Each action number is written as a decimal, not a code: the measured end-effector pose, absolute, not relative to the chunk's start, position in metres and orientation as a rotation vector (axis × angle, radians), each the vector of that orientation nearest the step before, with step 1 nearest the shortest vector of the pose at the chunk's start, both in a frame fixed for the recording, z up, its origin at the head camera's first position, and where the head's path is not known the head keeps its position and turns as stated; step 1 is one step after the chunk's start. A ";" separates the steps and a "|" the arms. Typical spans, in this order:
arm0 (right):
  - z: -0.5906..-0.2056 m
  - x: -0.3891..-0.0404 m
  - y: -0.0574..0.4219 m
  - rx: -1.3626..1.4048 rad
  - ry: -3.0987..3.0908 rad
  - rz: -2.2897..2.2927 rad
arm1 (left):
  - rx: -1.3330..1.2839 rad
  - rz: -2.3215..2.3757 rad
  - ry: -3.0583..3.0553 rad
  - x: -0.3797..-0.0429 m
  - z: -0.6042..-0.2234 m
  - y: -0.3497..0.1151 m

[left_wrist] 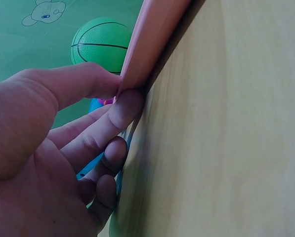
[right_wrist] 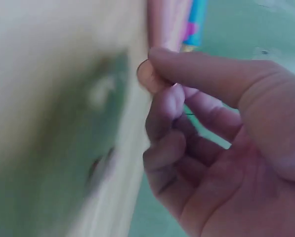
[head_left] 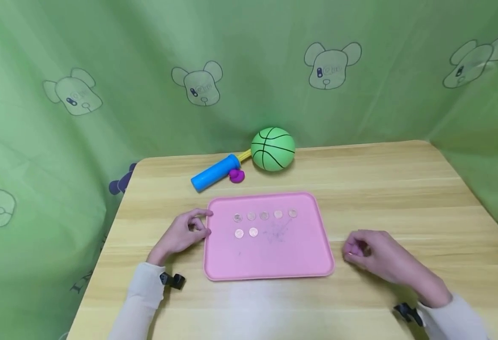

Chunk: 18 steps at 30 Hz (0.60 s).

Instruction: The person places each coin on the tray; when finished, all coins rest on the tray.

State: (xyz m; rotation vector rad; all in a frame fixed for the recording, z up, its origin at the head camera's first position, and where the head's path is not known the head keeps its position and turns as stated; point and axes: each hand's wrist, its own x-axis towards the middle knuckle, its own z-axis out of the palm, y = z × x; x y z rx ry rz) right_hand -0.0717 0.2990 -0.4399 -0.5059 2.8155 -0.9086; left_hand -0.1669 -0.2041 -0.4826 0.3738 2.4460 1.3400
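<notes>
A pink tray (head_left: pixel 270 264) lies on the wooden table. Several round coins (head_left: pixel 264 216) form a row in its upper part, with two more coins (head_left: pixel 253 232) beneath that row's left end. At the tray's left rim my left hand (head_left: pixel 185 232) holds the edge between thumb and finger, seen close up in the left wrist view. Right of the tray, my right hand (head_left: pixel 374 252) is just above the tabletop. The right wrist view shows a coppery coin (right_wrist: pixel 148 76) pinched between its thumb and index finger, the other fingers curled.
Behind the tray are a green ball (head_left: pixel 273 149) with black lines, a blue pump (head_left: pixel 216 173) with a yellow end and a small purple toy (head_left: pixel 237 176). A green curtain (head_left: pixel 257 52) with printed bear heads hangs beyond the table (head_left: pixel 381 184).
</notes>
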 end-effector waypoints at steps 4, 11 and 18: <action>-0.432 -0.089 0.270 -0.578 2.800 -1.096 | 0.374 1.350 2.449 -0.168 -0.479 -0.204; -0.429 -0.127 0.222 -0.531 2.632 -1.244 | 0.371 1.337 2.443 -0.166 -0.478 -0.203; -0.439 -0.153 0.181 -0.534 2.506 -1.256 | 0.376 1.339 2.457 -0.166 -0.481 -0.202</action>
